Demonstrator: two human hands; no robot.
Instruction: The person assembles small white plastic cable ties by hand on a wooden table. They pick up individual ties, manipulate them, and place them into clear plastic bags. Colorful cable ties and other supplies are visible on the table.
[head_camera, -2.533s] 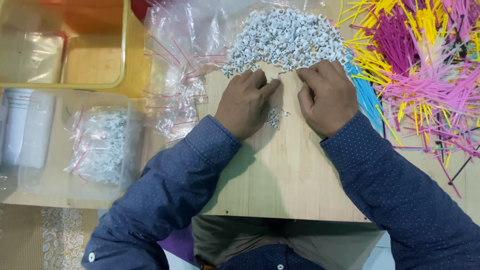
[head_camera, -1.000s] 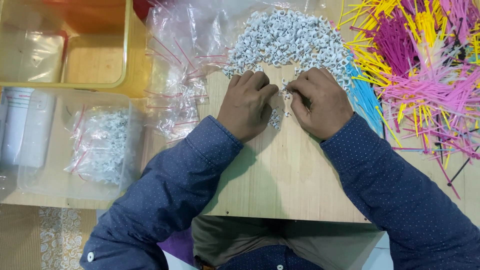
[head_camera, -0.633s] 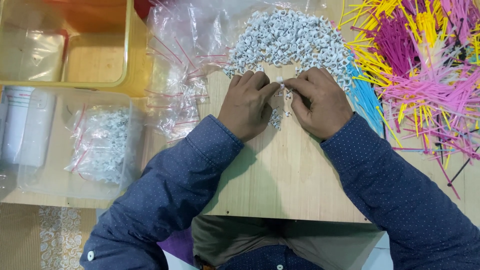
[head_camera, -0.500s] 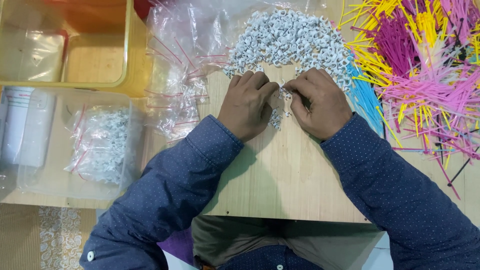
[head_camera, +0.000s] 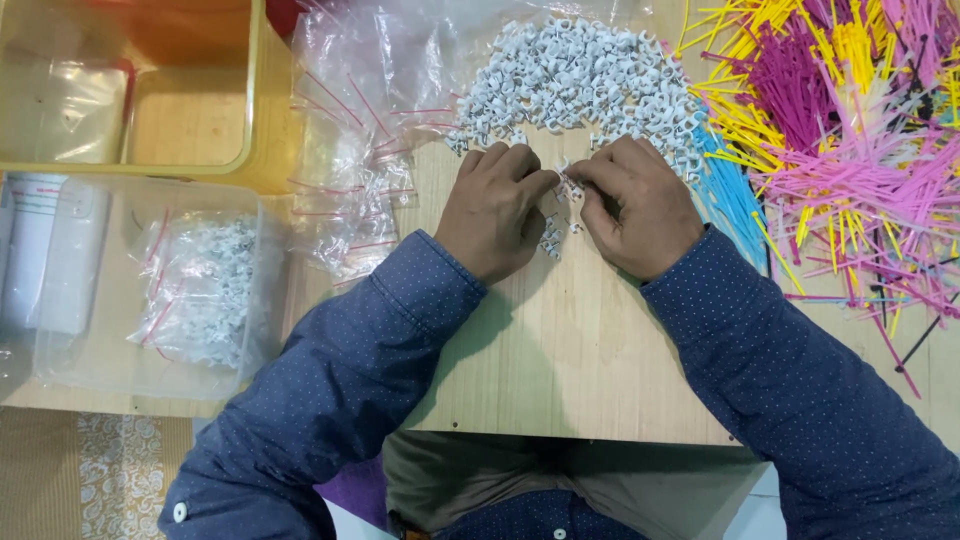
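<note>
Far left of the left hand: a clear plastic tub (head_camera: 60, 330) holding sealed bags of small white clips (head_camera: 205, 290); behind it, a yellow tray (head_camera: 255, 100), mostly bare inside.

Just left of the left hand: a loose heap of empty clear zip bags with red seal strips (head_camera: 350, 150), lying on the wooden board (head_camera: 560, 350).

Left hand (head_camera: 495, 210): knuckles up, fingers curled narrow, fingertips pressed toward the right hand. Whether it grips a clip cannot be told; the fingers hide the tips.

Between the hands: a small cluster of white clips (head_camera: 552, 235) on the board, touching both hands at the fingertips. One or two clips sit pinched at the meeting point of the two hands.

Right hand (head_camera: 640, 205): also curled narrow, thumb and forefinger closed on a small white clip at its left edge.

Beyond both hands: the main pile of white clips (head_camera: 580, 75), its near edge just touching the fingers.

Right of the right hand: a spread of coloured cable ties (head_camera: 850, 130), yellow, pink, magenta and blue, the blue ones just beside the wrist.

Change noted: over the last seconds the right hand has slid left from a flat rest to meet the left hand, and both now work at the small cluster. This reads as clips being drawn off the pile and counted or gathered into a portion.
</note>
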